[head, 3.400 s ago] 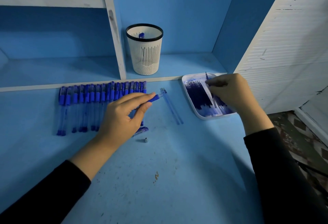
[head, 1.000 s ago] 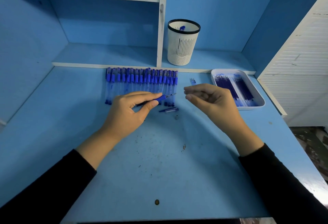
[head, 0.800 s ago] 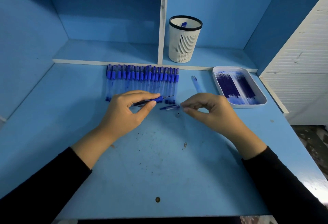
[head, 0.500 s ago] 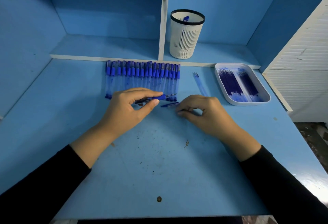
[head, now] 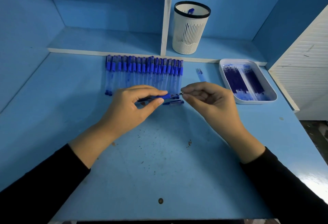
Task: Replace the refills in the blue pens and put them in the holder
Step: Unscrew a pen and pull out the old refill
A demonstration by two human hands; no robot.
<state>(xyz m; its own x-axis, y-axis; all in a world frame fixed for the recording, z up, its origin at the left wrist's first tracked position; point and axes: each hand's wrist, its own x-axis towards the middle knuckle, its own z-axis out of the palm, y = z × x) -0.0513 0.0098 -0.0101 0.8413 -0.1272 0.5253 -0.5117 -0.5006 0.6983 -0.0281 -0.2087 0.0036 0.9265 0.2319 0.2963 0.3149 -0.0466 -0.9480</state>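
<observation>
My left hand (head: pixel 131 106) grips a blue pen (head: pixel 166 96) by its barrel, held level just above the desk with the writing end to the right. My right hand (head: pixel 209 99) pinches a small tip piece (head: pixel 181 93) at that end, between thumb and forefinger. A blue pen cap (head: pixel 173 102) lies on the desk right under the pen. Behind the hands lies a row of several blue pens (head: pixel 143 71), side by side. The white slotted holder (head: pixel 191 33) stands on the low shelf with one blue pen (head: pixel 190 11) in it.
A white tray (head: pixel 274 97) with several dark blue refills (head: pixel 236 80) sits at the right of the desk. A couple of loose refills (head: pixel 199 72) lie between the pen row and the tray. A white shelf divider (head: pixel 165 19) stands left of the holder.
My right hand left the tray, dipped to the desk beside the cap, then rose to the pen's end with a small piece pinched. My left hand kept holding the pen.
</observation>
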